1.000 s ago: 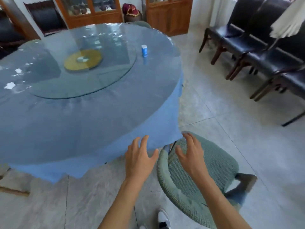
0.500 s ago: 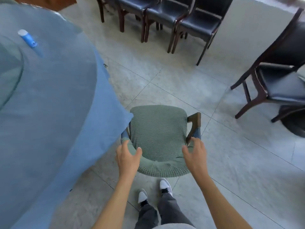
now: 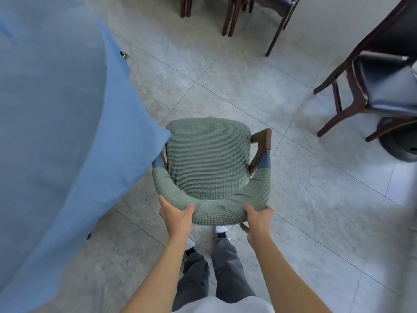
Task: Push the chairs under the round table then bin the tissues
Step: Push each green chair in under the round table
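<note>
A green-covered armchair (image 3: 208,159) with wooden arms stands on the tiled floor right in front of me, its curved backrest nearest me. My left hand (image 3: 176,216) grips the left end of the backrest. My right hand (image 3: 258,220) grips its right end. The round table (image 3: 52,123), draped in a blue cloth, fills the left side; the cloth's edge touches the chair's left arm. The chair's seat points away from me, alongside the table rather than under it. No tissues or bin are in view.
Dark wooden chairs with black seats (image 3: 383,86) stand at the right, and more chair legs (image 3: 230,16) line the top edge. A dark round base (image 3: 399,145) sits on the floor at far right. My feet and grey trousers (image 3: 212,265) are just behind the chair.
My view swung from the tabletop down to the chair. Both hands went from hovering open near the backrest to closing on its two ends.
</note>
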Motion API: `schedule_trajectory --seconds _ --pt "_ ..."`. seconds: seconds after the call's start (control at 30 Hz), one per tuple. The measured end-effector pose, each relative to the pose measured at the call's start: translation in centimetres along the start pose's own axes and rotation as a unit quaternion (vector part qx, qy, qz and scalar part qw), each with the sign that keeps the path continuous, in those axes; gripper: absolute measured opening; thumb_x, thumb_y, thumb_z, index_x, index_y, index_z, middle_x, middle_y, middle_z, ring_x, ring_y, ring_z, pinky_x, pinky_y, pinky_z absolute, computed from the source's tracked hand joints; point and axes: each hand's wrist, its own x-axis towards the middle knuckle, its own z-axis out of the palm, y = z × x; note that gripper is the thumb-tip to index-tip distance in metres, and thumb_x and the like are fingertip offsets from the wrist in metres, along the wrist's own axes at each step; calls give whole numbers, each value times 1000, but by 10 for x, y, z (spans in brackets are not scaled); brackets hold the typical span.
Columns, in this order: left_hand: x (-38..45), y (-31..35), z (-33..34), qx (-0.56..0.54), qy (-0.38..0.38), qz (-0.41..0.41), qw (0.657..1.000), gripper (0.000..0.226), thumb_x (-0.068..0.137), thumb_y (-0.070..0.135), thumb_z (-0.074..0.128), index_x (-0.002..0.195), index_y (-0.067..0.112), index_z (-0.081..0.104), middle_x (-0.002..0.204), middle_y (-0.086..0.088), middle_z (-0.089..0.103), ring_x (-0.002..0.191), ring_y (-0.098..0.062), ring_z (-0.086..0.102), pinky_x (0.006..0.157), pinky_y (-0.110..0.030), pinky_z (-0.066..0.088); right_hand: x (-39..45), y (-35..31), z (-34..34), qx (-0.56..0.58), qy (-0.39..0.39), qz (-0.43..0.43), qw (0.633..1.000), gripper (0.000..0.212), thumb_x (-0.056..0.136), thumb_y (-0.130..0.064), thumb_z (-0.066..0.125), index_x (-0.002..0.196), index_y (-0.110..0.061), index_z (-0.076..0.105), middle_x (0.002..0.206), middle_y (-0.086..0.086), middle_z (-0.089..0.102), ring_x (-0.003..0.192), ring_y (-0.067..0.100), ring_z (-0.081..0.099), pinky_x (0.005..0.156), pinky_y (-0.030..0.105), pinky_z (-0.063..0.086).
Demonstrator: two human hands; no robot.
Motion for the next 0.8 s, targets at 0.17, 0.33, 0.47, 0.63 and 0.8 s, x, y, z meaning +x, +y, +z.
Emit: schedule_trajectory --seconds 0.17,0.33,0.47,0.63,0.8 --pt "19 -9 1 -250 -45 -215 943 83 82 7 76 147 27 29 136 -15 51 106 -35 62 73 -45 58 13 12 10 92 -32 81 992 57 82 -7 75 126 -10 39 122 20 57 102 41 64 67 60 59" --pt "20 -9 5 -296 -73 -269 913 71 81 7 78 135 25 38 120 -15 58 95 -36 64 57 -44 57 20 14 9 100 -36 92 990 58 80 -3 77 125 -5 41 122 23 58 102 43 63 68 65 57" --pt "23 -8 5 -304 -65 -261 914 61 80 -5 74 125 18 41 121 -14 56 96 -34 62 58 -50 58 20 15 7 102 -42 77 991 54 83 3 70 127 -6 39 126 21 56 106 42 61 67 58 59" --pt "20 -12 8 -323 -48 -231 916 60 79 -13 66 129 14 47 124 -15 59 106 -38 61 54 -48 59 16 12 7 116 -55 58 990 50 85 10 63 127 -5 42 124 20 57 106 41 60 66 53 59" --pt "20 -15 10 -344 -34 -220 912 62 78 -18 62 129 14 50 125 -17 59 107 -41 61 54 -49 58 14 12 4 123 -63 48 989 48 84 14 61 127 0 45 123 23 59 104 42 61 63 52 60"
